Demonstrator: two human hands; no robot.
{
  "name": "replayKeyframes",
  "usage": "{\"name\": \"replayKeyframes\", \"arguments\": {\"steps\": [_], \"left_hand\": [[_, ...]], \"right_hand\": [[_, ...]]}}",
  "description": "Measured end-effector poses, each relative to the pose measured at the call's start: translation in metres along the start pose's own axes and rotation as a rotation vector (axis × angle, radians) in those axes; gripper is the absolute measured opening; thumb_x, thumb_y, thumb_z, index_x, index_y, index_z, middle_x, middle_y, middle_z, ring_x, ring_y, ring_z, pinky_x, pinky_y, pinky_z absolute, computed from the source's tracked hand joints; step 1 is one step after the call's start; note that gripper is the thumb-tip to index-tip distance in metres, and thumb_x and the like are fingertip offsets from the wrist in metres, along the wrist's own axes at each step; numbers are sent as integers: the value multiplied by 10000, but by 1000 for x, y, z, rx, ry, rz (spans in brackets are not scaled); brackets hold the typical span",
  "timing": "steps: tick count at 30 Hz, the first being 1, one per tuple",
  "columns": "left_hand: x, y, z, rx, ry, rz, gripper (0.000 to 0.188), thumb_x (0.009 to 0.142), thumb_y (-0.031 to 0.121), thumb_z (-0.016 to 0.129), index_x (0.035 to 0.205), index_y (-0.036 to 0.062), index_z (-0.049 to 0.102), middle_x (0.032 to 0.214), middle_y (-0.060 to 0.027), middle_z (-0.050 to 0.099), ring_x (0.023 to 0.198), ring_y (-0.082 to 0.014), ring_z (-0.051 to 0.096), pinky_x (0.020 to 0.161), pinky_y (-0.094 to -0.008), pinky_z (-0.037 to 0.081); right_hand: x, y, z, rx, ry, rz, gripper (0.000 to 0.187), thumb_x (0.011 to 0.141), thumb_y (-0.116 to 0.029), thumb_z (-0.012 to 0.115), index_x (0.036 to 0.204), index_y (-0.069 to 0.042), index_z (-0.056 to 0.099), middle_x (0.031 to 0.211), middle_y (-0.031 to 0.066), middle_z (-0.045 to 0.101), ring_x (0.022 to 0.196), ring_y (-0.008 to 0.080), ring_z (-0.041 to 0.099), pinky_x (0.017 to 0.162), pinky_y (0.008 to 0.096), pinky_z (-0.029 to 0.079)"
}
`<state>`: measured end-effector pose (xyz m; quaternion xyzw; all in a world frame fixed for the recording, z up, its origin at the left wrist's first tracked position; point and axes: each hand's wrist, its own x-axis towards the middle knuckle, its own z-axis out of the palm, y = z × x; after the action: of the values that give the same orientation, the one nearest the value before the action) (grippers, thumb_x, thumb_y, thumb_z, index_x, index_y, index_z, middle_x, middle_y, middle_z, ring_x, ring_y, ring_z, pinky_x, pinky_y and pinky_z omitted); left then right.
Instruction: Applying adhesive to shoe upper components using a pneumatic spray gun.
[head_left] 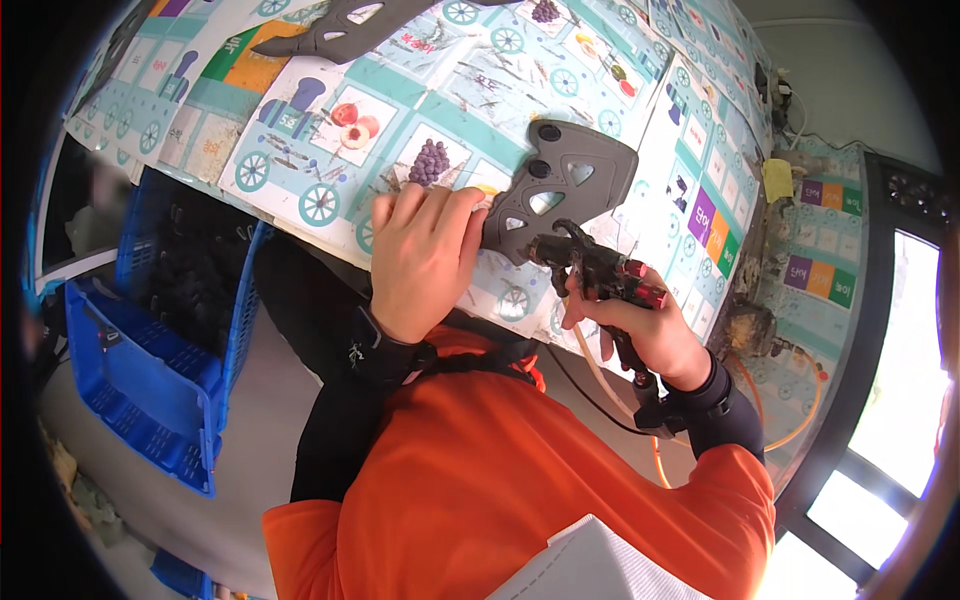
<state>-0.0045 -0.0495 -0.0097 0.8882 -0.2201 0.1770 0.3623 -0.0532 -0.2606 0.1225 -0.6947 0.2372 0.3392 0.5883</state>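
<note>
My right hand (pixel 650 325) is wrapped round a black spray gun (pixel 600 268) with red knobs. A pale hose hangs below the gun. The gun's front end is close to the lower edge of a dark grey, flat plastic part (pixel 600 165) with triangular cut-outs and two round black spots. Beside that part, my left hand (pixel 425 255) rests palm down at the table edge. Its fingers are bent slightly and point away from me, and the side nearest the part seems to touch its edge. The left thumb is mostly hidden.
Printed picture sheets cover the table (pixel 400 85). Another grey part (pixel 340 35) lies at the far left. A blue plastic crate (pixel 145 350) stands below the table on the left. Orange hoses (pixel 815 410) loop at the right, near a dark-framed window (pixel 900 350).
</note>
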Motion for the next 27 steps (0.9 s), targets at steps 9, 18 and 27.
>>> {"name": "replayKeyframes", "arguments": {"steps": [9, 18, 27], "left_hand": [[-1, -1, 0, -10, -7, 0, 201, 847, 110, 711, 1037, 103, 646, 817, -15, 598, 796, -219, 524, 753, -375, 358], [-1, 0, 0, 0, -13, -2, 202, 846, 111, 709, 1039, 107, 650, 822, -9, 602, 803, -215, 526, 763, -375, 363], [-1, 0, 2, -4, -5, 0, 189, 855, 118, 709, 1035, 110, 651, 842, -1, 619, 806, -210, 535, 766, -372, 364]], "right_hand": [[1, -1, 4, -40, 33, -5, 158, 879, -81, 616, 1018, -5, 627, 707, 28, 618, 439, 57, 449, 426, 221, 328], [2, 2, 5, 21, 31, -8, 135, 855, -53, 614, 980, -4, 612, 665, 29, 570, 440, 67, 439, 425, 236, 309], [-1, 7, -9, 71, 66, -4, 179, 862, -29, 610, 1041, -17, 611, 692, 9, 578, 477, 45, 431, 451, 221, 305]]}}
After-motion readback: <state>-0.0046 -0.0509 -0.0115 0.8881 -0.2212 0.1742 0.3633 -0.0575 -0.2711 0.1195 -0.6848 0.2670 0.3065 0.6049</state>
